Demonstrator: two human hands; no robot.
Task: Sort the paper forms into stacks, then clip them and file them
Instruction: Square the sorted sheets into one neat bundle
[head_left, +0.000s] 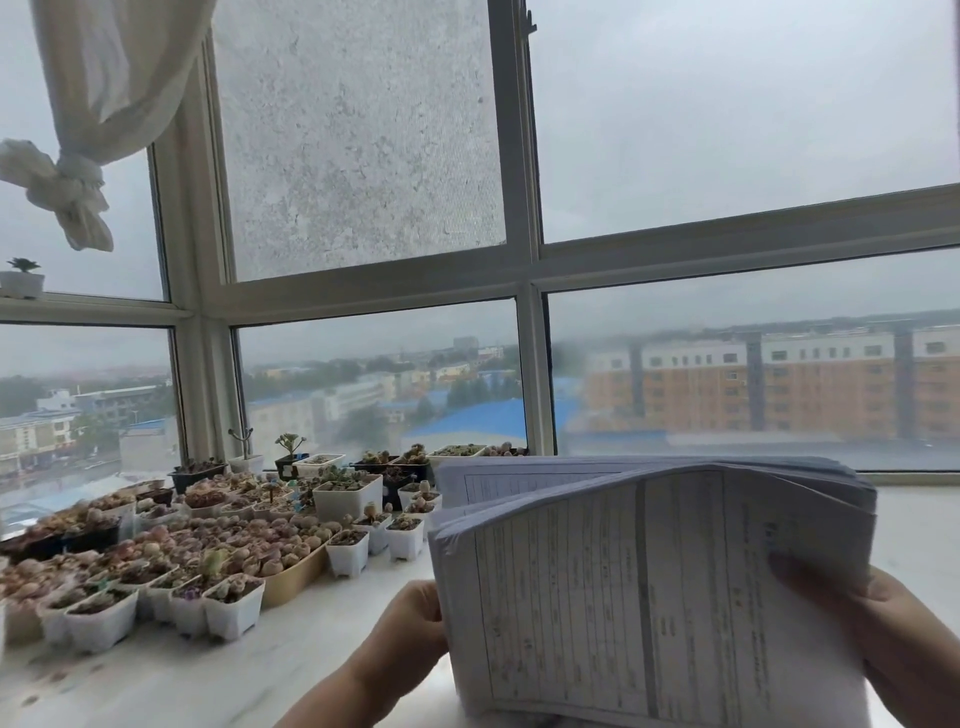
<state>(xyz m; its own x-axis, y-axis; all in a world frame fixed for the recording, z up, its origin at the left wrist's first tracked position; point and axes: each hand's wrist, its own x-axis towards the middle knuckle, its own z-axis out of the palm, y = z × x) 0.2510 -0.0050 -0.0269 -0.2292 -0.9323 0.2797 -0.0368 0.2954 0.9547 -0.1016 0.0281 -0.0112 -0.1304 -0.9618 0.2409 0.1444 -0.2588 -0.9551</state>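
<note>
A thick stack of printed paper forms (649, 582) stands nearly upright in front of me, above the white windowsill counter (234, 675). Its top edge bows backward, and the front sheet shows a ruled table. My left hand (410, 629) grips the stack's left edge, with the fingers hidden behind the paper. My right hand (893, 639) holds the right edge, thumb pressed on the front sheet. The stack's bottom edge sits low near the counter; contact is unclear.
Several small white pots of succulents (234, 613) and a tan tray of them (291, 571) crowd the counter's left side. A large window (535, 260) runs behind. A tied white curtain (98, 104) hangs at the upper left.
</note>
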